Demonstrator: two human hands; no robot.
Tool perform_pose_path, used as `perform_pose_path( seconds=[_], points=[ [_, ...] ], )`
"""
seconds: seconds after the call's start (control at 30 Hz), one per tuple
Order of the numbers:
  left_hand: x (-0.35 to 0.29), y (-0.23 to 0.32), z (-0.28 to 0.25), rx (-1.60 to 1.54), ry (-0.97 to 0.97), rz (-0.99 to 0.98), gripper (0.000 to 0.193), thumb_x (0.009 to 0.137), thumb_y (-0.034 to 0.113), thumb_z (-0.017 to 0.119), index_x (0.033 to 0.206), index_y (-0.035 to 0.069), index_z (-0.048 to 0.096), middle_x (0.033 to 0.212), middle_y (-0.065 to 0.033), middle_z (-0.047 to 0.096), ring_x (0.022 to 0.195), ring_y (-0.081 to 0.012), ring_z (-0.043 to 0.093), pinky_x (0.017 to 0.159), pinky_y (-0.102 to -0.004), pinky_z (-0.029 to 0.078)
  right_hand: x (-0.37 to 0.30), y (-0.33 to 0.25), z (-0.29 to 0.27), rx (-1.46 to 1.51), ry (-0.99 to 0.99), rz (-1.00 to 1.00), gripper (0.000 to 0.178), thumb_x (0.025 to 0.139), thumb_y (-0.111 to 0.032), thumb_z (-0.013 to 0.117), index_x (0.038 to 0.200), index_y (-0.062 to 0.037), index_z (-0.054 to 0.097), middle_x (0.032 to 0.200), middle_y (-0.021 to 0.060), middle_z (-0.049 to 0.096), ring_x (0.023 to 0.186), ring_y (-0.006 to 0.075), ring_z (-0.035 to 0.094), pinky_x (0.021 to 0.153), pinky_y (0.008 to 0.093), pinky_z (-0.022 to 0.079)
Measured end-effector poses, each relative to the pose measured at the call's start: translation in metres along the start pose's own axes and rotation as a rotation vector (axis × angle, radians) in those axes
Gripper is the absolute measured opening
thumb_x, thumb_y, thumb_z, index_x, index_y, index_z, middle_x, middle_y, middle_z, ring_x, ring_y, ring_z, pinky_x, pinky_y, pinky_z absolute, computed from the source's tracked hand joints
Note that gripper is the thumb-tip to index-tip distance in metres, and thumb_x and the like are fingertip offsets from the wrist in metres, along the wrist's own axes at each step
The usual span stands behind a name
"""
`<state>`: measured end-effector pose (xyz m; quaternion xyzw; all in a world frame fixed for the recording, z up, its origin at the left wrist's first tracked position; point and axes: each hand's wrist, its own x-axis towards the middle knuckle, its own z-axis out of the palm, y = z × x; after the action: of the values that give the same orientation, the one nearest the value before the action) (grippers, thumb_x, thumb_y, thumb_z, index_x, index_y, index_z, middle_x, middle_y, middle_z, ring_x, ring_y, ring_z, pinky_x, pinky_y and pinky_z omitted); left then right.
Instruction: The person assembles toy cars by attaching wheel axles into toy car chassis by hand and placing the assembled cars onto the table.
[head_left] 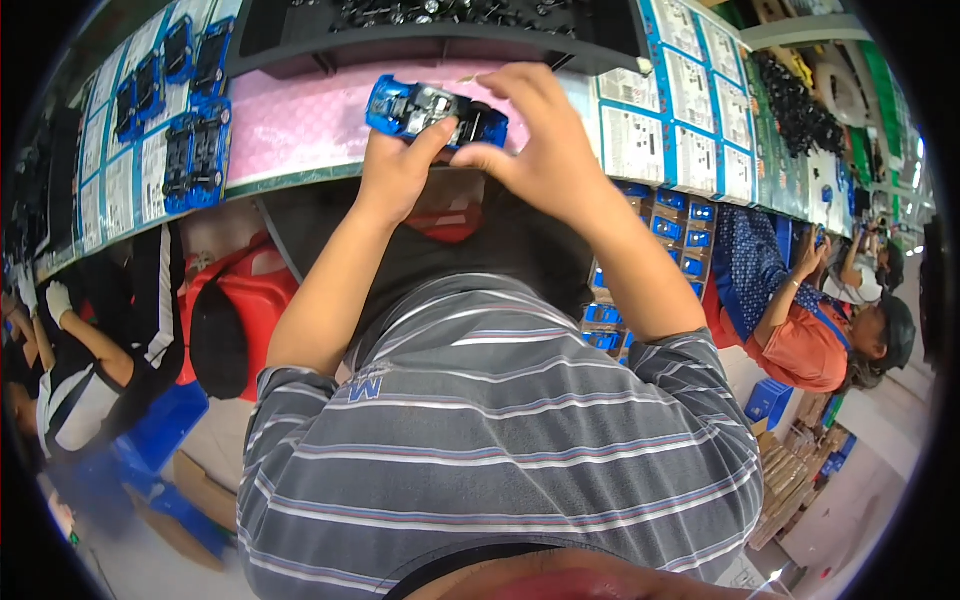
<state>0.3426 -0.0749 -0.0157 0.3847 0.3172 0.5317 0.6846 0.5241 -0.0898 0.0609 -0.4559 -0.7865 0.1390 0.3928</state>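
Note:
A blue toy car [432, 106] is held above the pink work surface, its black and silvery inner or underside parts facing up. My left hand [398, 168] is closed on its near side, with the thumb lying over the middle of the car. At the car's right end, my right hand [545, 135] curves around with fingers spread and thumb apart. Its thumb is close to the near edge of the car; whether it touches cannot be made out. A dark round part, likely a wheel, shows at that end near the right fingers.
Behind the hands stands a black tray [440, 50] of small black and shiny parts. More blue toy cars [195, 155] rest on printed blue-and-white sheets at left. Similar sheets [690, 95] lie at right. Boxes of blue parts [670, 225] stand below the table edge. A co-worker [800, 340] sits at right.

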Motion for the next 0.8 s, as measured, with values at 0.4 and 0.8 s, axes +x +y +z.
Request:
perform_pose_path(
  seconds=[0.4, 0.8],
  points=[
    [0.002, 0.003, 0.000, 0.014, -0.057, -0.098, 0.040, 0.098, 0.010, 0.062, 0.135, 0.003, 0.048, 0.115, -0.0090, 0.066, 0.096, -0.0195, 0.070, 0.070, -0.0337, 0.059, 0.121, 0.134, -0.056, -0.445, -0.300, 0.318, 0.023, 0.079, -0.016, 0.078, 0.096, -0.0006, 0.075, 0.092, 0.0215, 0.065, 0.076, 0.0405, 0.066, 0.075, 0.0437, 0.055],
    [0.003, 0.007, 0.001, 0.055, -0.101, -0.019, 0.023, 0.095, 0.011, 0.069, 0.115, 0.002, 0.062, 0.103, -0.0057, 0.070, 0.093, -0.0162, 0.070, 0.072, -0.0314, 0.060, 0.042, -0.010, 0.012, 0.093, -0.055, -0.120, 0.030, 0.077, -0.011, 0.081, 0.101, -0.0010, 0.065, 0.109, 0.0157, 0.066, 0.102, 0.0353, 0.065, 0.086, 0.0398, 0.054]
  ],
)
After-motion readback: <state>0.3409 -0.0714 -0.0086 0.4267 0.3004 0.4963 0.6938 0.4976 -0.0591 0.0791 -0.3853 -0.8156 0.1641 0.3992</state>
